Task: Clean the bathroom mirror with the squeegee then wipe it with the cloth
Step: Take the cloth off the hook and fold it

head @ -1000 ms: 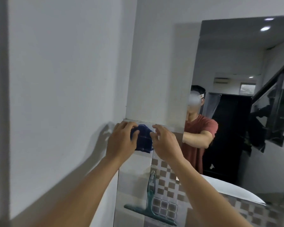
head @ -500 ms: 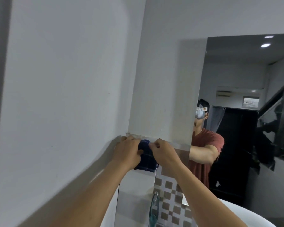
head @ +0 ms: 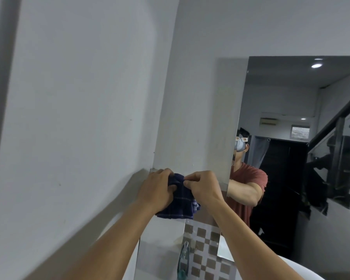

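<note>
A dark blue checked cloth (head: 179, 201) hangs bunched between both hands in front of the wall corner, level with the top of the tiling. My left hand (head: 157, 189) grips its left side and my right hand (head: 205, 187) pinches its upper right edge. The bathroom mirror (head: 303, 158) fills the right of the view and reflects a person in a red shirt. The green squeegee's handle (head: 183, 259) leans upright on the wall below the cloth, its blade out of view.
A white wall (head: 79, 118) runs along the left and meets the mirror wall at a corner. Brown-and-white checked tiles (head: 205, 245) sit below the hands. A white basin rim (head: 303, 268) curves at the bottom right.
The view has tilted upward, so hands and cloth sit lower in frame. Both hands have closed in on the cloth, and more of it hangs below them.
</note>
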`<state>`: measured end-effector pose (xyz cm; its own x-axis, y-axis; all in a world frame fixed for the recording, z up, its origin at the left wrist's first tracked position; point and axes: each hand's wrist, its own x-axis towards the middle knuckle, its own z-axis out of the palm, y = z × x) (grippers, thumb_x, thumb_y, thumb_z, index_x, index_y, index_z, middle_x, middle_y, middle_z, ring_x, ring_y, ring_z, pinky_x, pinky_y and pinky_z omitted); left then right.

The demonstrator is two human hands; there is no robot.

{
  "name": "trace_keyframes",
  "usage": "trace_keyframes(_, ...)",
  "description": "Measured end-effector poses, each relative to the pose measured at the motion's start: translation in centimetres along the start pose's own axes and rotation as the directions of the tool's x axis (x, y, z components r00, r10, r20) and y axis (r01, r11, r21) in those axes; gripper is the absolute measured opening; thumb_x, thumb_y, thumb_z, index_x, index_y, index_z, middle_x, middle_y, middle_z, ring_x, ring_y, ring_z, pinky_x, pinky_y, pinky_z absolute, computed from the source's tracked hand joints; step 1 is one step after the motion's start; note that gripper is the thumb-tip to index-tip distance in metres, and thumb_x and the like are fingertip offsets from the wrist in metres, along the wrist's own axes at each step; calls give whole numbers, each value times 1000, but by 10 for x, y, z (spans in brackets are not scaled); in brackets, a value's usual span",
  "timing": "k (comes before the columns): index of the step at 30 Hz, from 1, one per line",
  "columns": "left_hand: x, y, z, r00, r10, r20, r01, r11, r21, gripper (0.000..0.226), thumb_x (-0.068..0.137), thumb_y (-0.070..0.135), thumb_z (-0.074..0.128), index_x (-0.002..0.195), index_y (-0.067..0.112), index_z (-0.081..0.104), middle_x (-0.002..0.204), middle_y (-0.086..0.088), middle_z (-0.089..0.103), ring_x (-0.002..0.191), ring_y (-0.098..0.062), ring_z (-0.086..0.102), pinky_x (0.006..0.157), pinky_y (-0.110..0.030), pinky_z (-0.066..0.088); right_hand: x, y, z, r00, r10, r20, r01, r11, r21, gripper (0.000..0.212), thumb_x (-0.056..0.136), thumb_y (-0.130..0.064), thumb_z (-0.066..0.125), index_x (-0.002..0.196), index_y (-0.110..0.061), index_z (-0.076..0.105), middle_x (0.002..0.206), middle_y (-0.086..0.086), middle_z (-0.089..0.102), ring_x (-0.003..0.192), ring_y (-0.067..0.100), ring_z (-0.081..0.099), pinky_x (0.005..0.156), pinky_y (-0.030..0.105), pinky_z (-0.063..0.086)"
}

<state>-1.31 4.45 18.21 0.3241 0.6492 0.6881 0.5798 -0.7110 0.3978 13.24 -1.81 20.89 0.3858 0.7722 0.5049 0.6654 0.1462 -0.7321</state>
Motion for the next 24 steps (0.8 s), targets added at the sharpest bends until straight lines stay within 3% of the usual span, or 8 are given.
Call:
trace_keyframes(3,-2,4,-6,999,10,30,-10,1000,-17,42,96,29,61,136,28,49,134,3,60,124,-21,51,94,-36,48,-7,2,-3,1000,-30,5,30,1000,8,10,94,-11,70,92,-15,78,87,-3,74,84,15,70,82,34,62)
trace_keyframes(6,-3,7,-12,994,31,108,-29,999,-18,45,95,38,61,139,34,51,135,8,61,133,-22,41,105,-41,42,-15,4,-14,998,-67,-7,67,998,10,15,93,-10,70,85,-21,77,83,-6,74,81,12,70,74,25,59)
trace_keyframes(9,-5,17,-18,986,80,143,-70,995,-72,22,91,42,65,112,35,63,115,10,67,118,-16,51,98,-39,46,-27,6,-36,993,-114,-15,114,993,27,19,93,-10,70,83,-25,76,84,-6,75,82,13,71,71,24,60)
trace_keyframes(14,-7,57,-25,948,211,239,-164,966,-201,15,93,33,68,96,32,53,87,11,69,80,-10,67,71,-34,56,-50,7,-82,989,-119,87,120,993,-7,15,94,-11,68,108,-16,69,102,2,75,92,16,73,85,39,62)
trace_keyframes(16,-7,76,-26,935,253,247,-196,953,-232,19,92,29,69,93,34,51,85,12,68,76,-10,66,64,-28,50,-62,5,-100,985,-69,158,68,998,12,25,95,-16,68,120,-17,64,109,2,72,97,12,70,90,31,60)
trace_keyframes(18,-7,92,-26,923,273,270,-201,943,-267,23,89,26,72,92,36,51,87,12,68,77,-10,66,64,-25,48,-73,4,-120,991,-66,120,77,993,-90,17,97,-21,66,113,-15,69,92,-6,70,79,4,66,77,12,54)
trace_keyframes(19,-7,100,-25,916,279,290,-193,937,-291,25,87,26,75,93,37,53,88,11,68,79,-10,67,66,-25,49,-78,2,-131,994,-64,90,75,989,-127,15,98,-21,65,108,-12,72,87,-7,68,75,5,63,71,11,52)
trace_keyframes(24,-3,139,-22,882,321,345,-152,887,-437,25,85,28,80,108,30,70,99,15,67,92,-9,64,77,-23,48,-94,11,-170,999,-23,-38,17,988,-153,18,100,-24,61,109,-14,73,100,7,74,93,24,70,87,42,60)
